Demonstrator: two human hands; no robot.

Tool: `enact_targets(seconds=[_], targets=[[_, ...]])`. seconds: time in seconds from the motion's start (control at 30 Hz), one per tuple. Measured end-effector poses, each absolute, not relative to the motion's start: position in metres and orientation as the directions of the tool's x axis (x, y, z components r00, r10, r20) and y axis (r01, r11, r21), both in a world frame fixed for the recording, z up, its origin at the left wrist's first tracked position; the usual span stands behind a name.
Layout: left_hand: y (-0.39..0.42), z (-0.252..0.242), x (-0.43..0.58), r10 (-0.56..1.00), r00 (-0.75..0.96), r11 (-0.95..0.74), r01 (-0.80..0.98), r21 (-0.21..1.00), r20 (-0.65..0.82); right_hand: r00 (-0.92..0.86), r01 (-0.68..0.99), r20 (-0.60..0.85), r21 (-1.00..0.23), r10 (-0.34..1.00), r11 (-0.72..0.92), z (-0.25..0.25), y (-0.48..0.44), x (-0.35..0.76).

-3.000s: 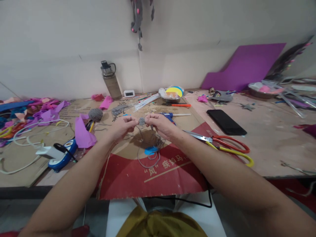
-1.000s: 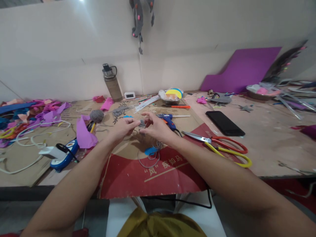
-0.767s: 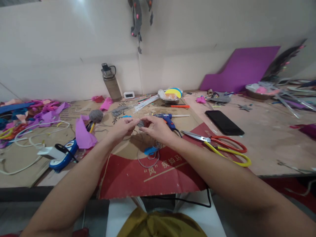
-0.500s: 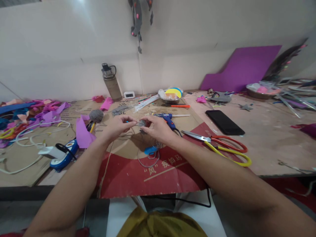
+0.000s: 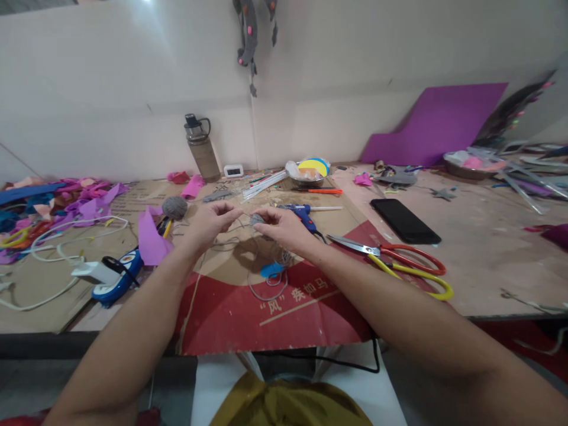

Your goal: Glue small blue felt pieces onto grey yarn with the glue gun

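Both my hands are raised over the cardboard sheet (image 5: pixel 222 319) at the table's middle. My right hand (image 5: pixel 284 228) pinches a small grey wound piece (image 5: pixel 256 219) between thumb and fingers. My left hand (image 5: pixel 208 222) is a little to its left, fingers curled and pinching a thin grey yarn strand (image 5: pixel 242 225) that runs to that piece. More grey yarn (image 5: pixel 266 284) hangs and loops on the cardboard below, beside a small blue cut-out (image 5: pixel 271 270).
Red and yellow scissors (image 5: pixel 399 266) lie right of my hands, a blue glue gun (image 5: pixel 304 214) just behind, a black phone (image 5: pixel 404 220) further right. A grey yarn ball (image 5: pixel 174 207), purple paper (image 5: pixel 151 239), a bottle (image 5: pixel 202 149) and scraps fill the left.
My left hand has drawn away to the left from the right hand, pulling the yarn strand out. The right hand stays in place on the grey piece.
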State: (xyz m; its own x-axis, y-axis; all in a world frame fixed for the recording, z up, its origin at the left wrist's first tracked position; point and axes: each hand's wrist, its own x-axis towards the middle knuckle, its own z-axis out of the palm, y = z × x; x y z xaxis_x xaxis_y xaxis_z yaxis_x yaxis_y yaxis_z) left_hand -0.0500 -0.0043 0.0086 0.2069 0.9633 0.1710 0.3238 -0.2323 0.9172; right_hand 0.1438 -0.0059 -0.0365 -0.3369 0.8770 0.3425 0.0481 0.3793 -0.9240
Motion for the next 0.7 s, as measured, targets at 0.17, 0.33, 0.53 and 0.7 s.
enact_targets(seconds=[0.17,0.33,0.53,0.7], targets=[[-0.004,0.006,-0.050,0.959,0.204,-0.256,0.319,0.912,0.198,-0.371,-0.020,0.302,-0.948,0.878,0.317,-0.032,-0.009,0.146],[0.000,0.006,-0.054,0.952,0.220,-0.284,0.386,0.878,0.212,-0.397,-0.153,0.269,-0.962,0.877,0.226,-0.032,-0.008,0.148],[0.005,0.006,-0.063,0.955,0.153,-0.294,0.373,0.880,0.255,-0.422,-0.309,0.181,-0.950,0.889,0.047,-0.030,-0.008,0.148],[0.005,0.005,-0.061,0.959,0.110,-0.279,0.200,0.939,0.262,-0.398,-0.276,0.204,-0.956,0.894,0.095,-0.031,-0.007,0.147]])
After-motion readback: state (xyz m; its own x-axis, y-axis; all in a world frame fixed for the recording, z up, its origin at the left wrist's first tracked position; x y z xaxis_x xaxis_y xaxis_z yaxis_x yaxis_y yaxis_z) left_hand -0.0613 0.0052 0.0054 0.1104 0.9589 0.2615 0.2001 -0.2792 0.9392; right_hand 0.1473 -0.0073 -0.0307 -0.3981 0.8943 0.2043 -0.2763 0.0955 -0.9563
